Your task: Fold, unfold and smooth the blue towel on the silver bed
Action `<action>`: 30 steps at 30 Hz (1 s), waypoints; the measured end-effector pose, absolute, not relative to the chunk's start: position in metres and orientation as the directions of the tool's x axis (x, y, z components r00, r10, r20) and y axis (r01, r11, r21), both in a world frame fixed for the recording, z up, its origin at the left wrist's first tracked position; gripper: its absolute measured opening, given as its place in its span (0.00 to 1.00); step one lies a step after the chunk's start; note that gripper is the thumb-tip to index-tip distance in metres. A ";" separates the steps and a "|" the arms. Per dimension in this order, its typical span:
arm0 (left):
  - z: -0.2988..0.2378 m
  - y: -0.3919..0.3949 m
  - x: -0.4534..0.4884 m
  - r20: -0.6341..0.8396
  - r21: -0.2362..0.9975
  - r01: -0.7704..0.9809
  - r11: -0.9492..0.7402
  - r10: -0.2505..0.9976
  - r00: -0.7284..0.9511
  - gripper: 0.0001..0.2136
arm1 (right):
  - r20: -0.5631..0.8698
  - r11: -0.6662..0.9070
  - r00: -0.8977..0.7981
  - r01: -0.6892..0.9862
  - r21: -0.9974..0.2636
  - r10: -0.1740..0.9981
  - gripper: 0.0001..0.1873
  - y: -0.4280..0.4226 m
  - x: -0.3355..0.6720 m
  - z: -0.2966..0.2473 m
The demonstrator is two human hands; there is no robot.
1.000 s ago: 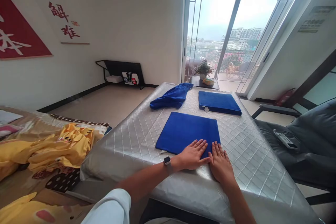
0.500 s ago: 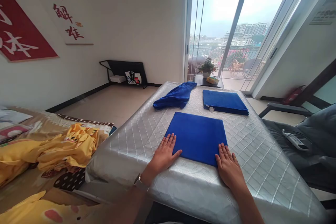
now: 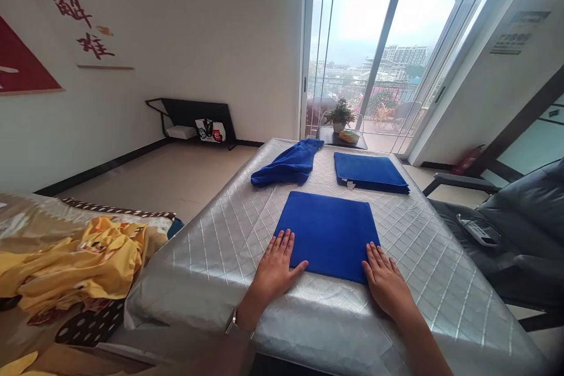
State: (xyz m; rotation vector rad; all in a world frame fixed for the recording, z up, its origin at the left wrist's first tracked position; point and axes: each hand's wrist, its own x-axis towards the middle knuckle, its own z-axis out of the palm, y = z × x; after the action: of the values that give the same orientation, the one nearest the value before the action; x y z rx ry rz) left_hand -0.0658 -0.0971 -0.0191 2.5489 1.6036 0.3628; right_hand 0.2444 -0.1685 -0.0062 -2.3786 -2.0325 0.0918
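Observation:
A folded blue towel [image 3: 330, 232] lies flat on the silver quilted table [image 3: 220, 247] in front of me. My left hand [image 3: 275, 270] rests flat at the towel's near left corner, fingers stretched out and holding nothing. My right hand [image 3: 385, 279] lies flat at the near right corner, fingers also spread. A watch sits on my left wrist. Farther back lie a second folded blue towel [image 3: 369, 171] on the right and a crumpled blue towel [image 3: 287, 163] on the left.
Yellow clothes [image 3: 79, 261] lie heaped on a patterned bed at the left. A dark recliner [image 3: 511, 235] with a remote on its arm stands right of the table. Behind the table are a small plant stand and glass balcony doors.
A second ago both hands lay side by side on the towel's near edge. The left hand has slid left to the near left corner; the right hand stays at the right corner.

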 end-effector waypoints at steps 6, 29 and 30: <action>-0.009 -0.100 -0.063 0.112 0.237 0.871 -0.430 0.903 0.415 0.42 | -0.013 -0.138 0.138 0.990 -0.007 0.990 0.35 -0.132 0.248 0.012; 0.017 -0.070 0.109 0.113 0.222 0.564 -0.795 0.595 0.796 0.38 | -0.055 -0.117 0.117 0.993 0.011 0.992 0.32 -0.117 0.245 0.008; 0.015 -0.069 0.105 0.117 0.229 0.569 -0.790 0.603 0.789 0.39 | -0.055 -0.124 0.124 0.992 0.008 0.991 0.32 -0.116 0.244 0.008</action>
State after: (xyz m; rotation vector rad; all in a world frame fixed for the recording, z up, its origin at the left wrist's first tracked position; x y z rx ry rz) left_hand 0.1050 -0.0687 0.0147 2.7979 0.9245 0.2737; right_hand 0.2441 -0.1163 0.0081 -2.3867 -2.1071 0.0577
